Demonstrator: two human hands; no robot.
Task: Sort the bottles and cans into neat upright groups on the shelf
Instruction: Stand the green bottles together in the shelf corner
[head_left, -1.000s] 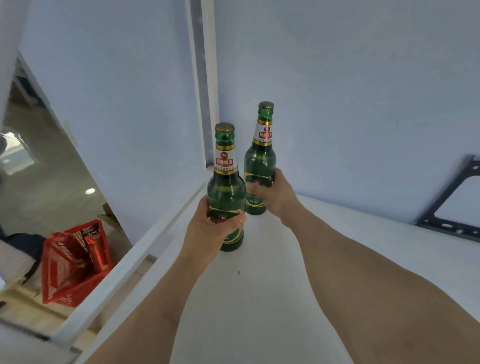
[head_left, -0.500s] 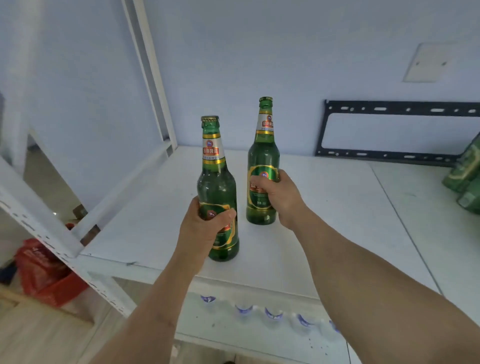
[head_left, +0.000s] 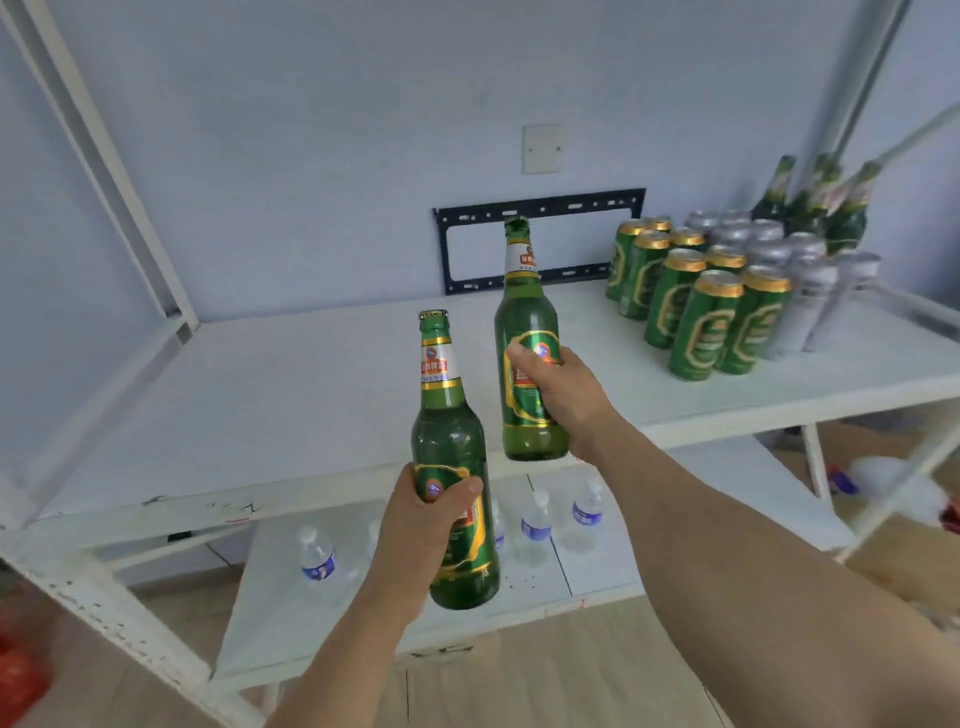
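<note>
Left hand (head_left: 421, 525) wrapped around the lower body of a green bottle (head_left: 451, 441), thumb across the label; the bottle is upright, capped, and held in the air in front of the shelf's (head_left: 260, 384) front edge, its base level with the lower shelf (head_left: 524, 582). Right hand (head_left: 558, 389) closed around the label of a second bottle (head_left: 524, 332), likewise upright, its base at the front edge of the shelf; whether it rests on the board or hangs just above it cannot be told. The two bottles are near each other but apart. Toward the right end of the shelf, green cans (head_left: 691, 301) with gold tops stand upright in rows, silver cans (head_left: 795, 265) just beside them on the right, and more green bottles (head_left: 815, 202) at the back right corner. The left half of the shelf is bare. On the lower shelf, small water bottles (head_left: 535, 525) stand upright. A black bracket (head_left: 540, 208) is fixed to the wall behind.
</note>
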